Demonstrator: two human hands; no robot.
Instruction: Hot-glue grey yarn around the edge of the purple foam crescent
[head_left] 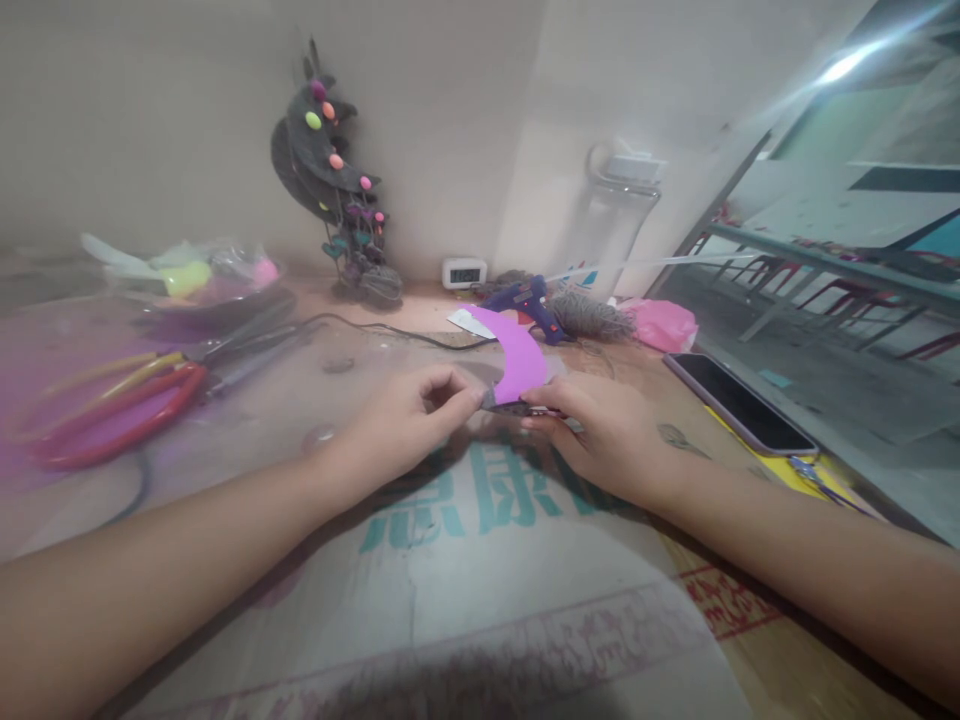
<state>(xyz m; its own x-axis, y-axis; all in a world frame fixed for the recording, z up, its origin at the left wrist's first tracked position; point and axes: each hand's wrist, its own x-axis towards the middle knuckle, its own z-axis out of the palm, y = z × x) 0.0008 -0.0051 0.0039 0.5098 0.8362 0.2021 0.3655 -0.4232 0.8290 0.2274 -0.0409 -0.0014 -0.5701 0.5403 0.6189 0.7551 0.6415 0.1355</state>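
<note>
A curved purple foam piece point(517, 358) rises from between my two hands over the middle of the table. My left hand point(409, 415) is closed in a pinch on its lower end. My right hand point(600, 425) has fingers curled on the same end, gripping the dark underside edge. Both forearms reach in from the bottom corners. Under the hands lies a cardboard sheet point(480, 560) with teal printed characters.
A blue glue gun point(529, 302) and grey fuzzy yarn point(592, 317) lie behind the foam. A phone point(739, 403) rests at right. Red and yellow pliers point(120, 405) sit at left. A dark crescent ornament point(330, 170), small clock point(463, 272) and pink bag point(664, 325) stand by the wall.
</note>
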